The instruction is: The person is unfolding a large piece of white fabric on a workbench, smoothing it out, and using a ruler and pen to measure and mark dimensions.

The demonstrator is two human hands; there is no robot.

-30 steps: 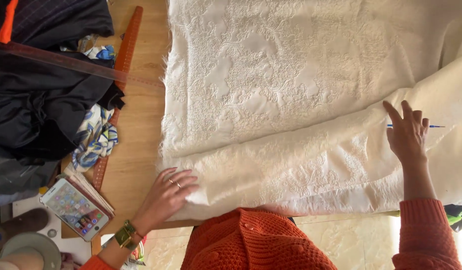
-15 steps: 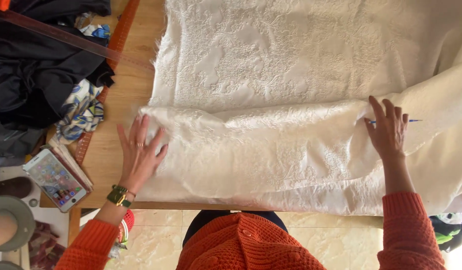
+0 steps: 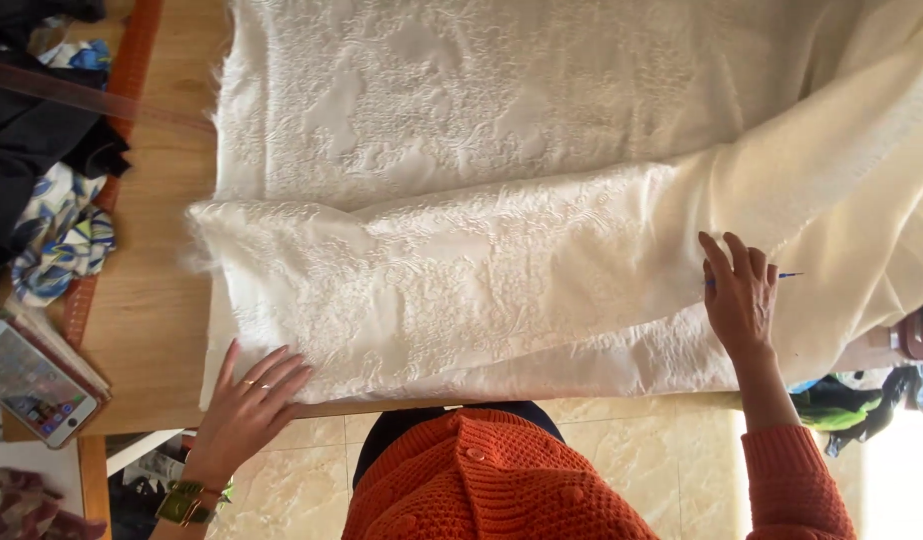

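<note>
Two hands flat on the cream embroidered fabric (image 3: 462,290), spread wide apart.
Left hand (image 3: 250,395) now slid down to the near-left corner at the wooden table (image 3: 147,310) edge; right hand (image 3: 742,300) pinching a blue pen (image 3: 788,275), pressing the fold.

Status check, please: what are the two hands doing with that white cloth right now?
Left hand flat on white embroidered fabric, near corner. Right hand pressing fabric, blue pen between fingers. Dark clothes lie clear, left.

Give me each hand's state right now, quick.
Left hand: open, fingers spread flat on the near edge of the cream embroidered fabric.
Right hand: pressed on the fabric, fingers around a thin blue pen.
</note>
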